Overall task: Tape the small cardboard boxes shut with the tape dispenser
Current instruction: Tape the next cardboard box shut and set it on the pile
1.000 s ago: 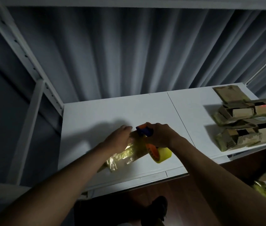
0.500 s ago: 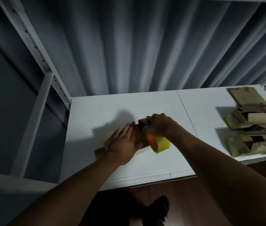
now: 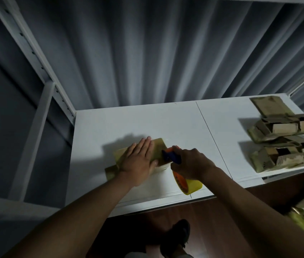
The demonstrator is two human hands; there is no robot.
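Head view: the left hand (image 3: pixel 138 162) lies flat, fingers straight, pressing the small cardboard box (image 3: pixel 158 148) on the white desk (image 3: pixel 166 120). The right hand (image 3: pixel 192 163) grips the tape dispenser (image 3: pixel 173 158) at the box's right edge.

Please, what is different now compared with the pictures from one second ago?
The left hand went from the far end of the box to lie flat on top of it. The right hand drew the tape dispenser back toward the box's near right edge. The pile of boxes at the right stayed untouched.
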